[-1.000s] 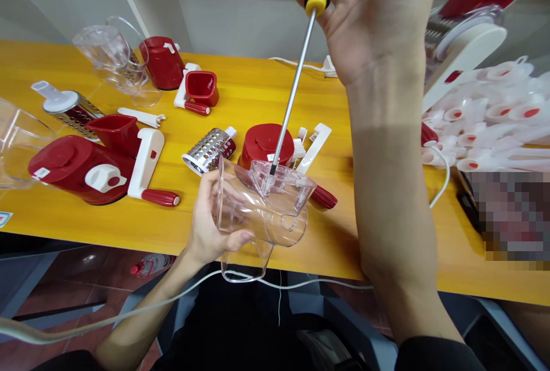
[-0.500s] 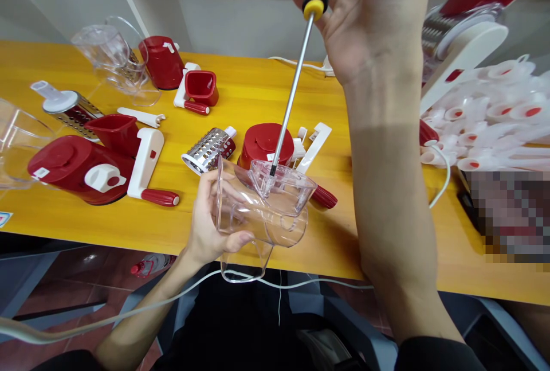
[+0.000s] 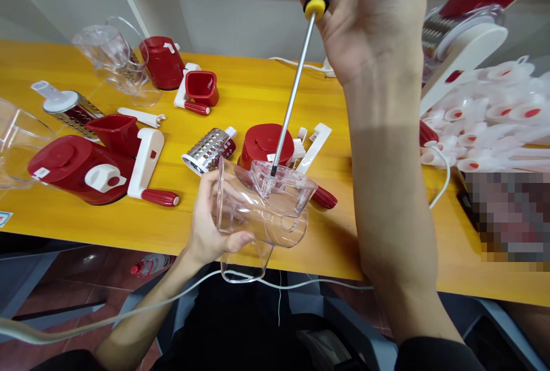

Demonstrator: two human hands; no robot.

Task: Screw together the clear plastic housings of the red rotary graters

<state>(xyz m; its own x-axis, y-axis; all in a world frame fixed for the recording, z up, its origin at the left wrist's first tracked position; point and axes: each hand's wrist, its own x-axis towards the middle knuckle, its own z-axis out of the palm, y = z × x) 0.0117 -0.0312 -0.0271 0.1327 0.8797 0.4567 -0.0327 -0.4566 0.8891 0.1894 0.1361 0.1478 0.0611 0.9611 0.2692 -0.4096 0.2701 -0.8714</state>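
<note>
My left hand (image 3: 210,227) grips a clear plastic grater housing (image 3: 253,216) by its wide end, thumb along the lower side. Above it, my right hand (image 3: 350,21) is wrapped round the black handle of a screwdriver (image 3: 296,81) with a yellow collar; part of that handle is cut off by the top edge. The steel shaft slants down, and its dark tip sits inside the housing's hopper. Whatever the tip touches is too small to make out. Just behind the housing stand a red grater base (image 3: 267,140) and a steel grating drum (image 3: 209,150) with holes.
On the yellow table (image 3: 172,227), a red grater body (image 3: 77,167) and a white crank (image 3: 148,161) lie to the left. Clear housings (image 3: 107,53) stand further back. At right are a heap of white plastic parts (image 3: 502,107) and a cable (image 3: 447,176).
The fingers of my right hand have shifted slightly round the screwdriver handle, closing in nearer to it. The housing and my left hand have hardly moved.
</note>
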